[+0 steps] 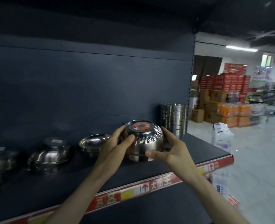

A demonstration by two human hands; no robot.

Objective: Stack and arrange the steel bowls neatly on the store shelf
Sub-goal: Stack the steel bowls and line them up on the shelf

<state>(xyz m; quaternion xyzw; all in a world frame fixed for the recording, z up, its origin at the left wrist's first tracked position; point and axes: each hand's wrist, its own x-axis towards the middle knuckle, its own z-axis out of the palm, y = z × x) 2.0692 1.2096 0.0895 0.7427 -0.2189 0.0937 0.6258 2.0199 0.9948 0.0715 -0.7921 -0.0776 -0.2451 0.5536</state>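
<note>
An upside-down steel bowl (145,139) with a red sticker on its base is gripped from both sides. My left hand (117,143) clasps its left wall and my right hand (169,147) holds its right wall and lower rim. It hovers just above the dark shelf (85,178). Behind it to the right stands a tall stack of steel bowls (173,119) at the shelf's right end. To the left sit an upright tilted bowl (93,142), an inverted bowl pile (51,153) and another inverted bowl (0,159) at the left edge.
The shelf's front edge carries a red price strip (149,185). A dark back panel (85,86) rises behind the bowls. To the right lies an aisle floor with a white plastic-wrapped pack (221,135) and stacked cartons (222,97).
</note>
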